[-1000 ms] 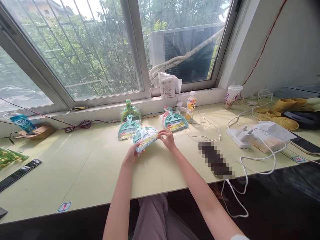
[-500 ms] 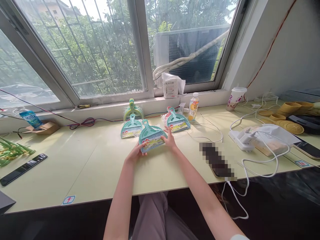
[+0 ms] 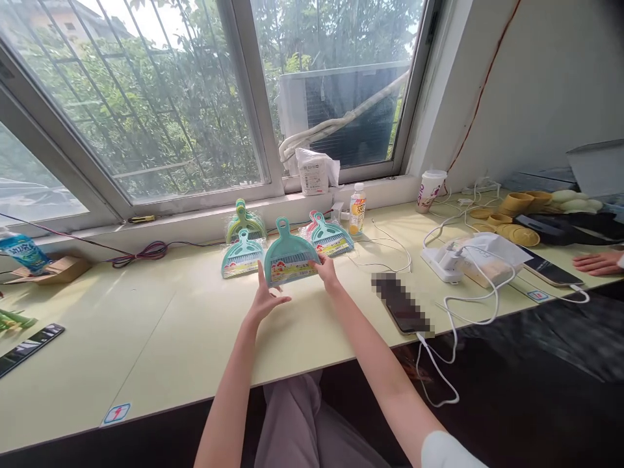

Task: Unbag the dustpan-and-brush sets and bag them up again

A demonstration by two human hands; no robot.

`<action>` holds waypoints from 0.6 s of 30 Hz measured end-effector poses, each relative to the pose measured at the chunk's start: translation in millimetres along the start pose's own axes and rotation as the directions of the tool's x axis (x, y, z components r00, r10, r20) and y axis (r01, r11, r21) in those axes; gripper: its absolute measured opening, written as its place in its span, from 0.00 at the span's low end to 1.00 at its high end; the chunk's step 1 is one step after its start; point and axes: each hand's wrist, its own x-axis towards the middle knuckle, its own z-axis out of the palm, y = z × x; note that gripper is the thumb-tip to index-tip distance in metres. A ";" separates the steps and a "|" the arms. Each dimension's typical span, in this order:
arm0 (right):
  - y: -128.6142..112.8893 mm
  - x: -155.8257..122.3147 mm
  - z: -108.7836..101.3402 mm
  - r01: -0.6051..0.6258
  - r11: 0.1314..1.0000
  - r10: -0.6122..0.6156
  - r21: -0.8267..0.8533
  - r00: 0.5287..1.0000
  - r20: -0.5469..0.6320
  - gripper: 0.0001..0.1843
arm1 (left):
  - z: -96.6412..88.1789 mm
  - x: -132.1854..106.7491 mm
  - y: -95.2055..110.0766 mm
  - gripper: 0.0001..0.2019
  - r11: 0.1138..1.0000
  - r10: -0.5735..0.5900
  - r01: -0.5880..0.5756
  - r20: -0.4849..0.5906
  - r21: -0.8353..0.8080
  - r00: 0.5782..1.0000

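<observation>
A teal dustpan-and-brush set in clear packaging with a yellow label is held upright over the table. My right hand pinches its lower right corner. At its lower left edge is my left hand, open, with thumb and fingers spread; whether the fingertips touch the pack is hard to tell. Behind to the left stand a light teal dustpan set and green dustpan sets. To the right, another teal dustpan set leans in front of a red one.
A juice bottle and a paper cup stand towards the window. On the right lie a phone, a power strip and white cables. Another person's hand rests at the far right. A black phone lies left.
The held dustpan set has been tipped more upright. My left hand has let go of its lower left corner and opened. The view has turned right, bringing another person's hand in.
</observation>
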 end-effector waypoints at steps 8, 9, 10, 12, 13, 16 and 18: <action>-11.2 -4.6 -3.7 0.009 0.996 -0.015 0.091 0.998 0.066 0.25 | 9.6 0.8 9.8 0.10 0.999 0.023 -0.008 -0.290 0.053 0.957; -13.6 -4.1 -3.9 0.013 0.996 -0.020 0.090 0.996 0.087 0.25 | 12.5 2.5 11.9 0.09 1.000 0.006 0.000 -0.323 0.020 0.946; -17.0 -2.6 -4.9 0.015 0.997 -0.023 0.078 0.994 0.103 0.25 | 16.1 4.8 14.5 0.10 1.000 -0.006 0.002 -0.349 -0.012 0.937; -27.4 4.3 -11.8 0.031 0.999 -0.035 0.041 0.994 0.104 0.24 | 25.3 11.5 20.0 0.17 0.998 -0.006 -0.023 -0.402 -0.067 0.916; -34.3 9.6 -18.7 0.048 0.998 -0.051 0.027 0.995 0.090 0.24 | 30.9 16.1 22.4 0.22 0.995 0.010 -0.050 -0.424 -0.085 0.906; -60.2 30.6 -55.3 0.144 0.989 -0.145 0.041 0.989 0.010 0.23 | 52.5 33.6 23.5 0.41 0.990 0.128 -0.140 -0.339 -0.011 0.932; -77.9 45.0 -89.6 0.162 0.984 -0.155 0.070 0.984 -0.089 0.21 | 72.1 46.7 17.1 0.47 0.959 0.230 -0.204 -0.120 0.199 0.966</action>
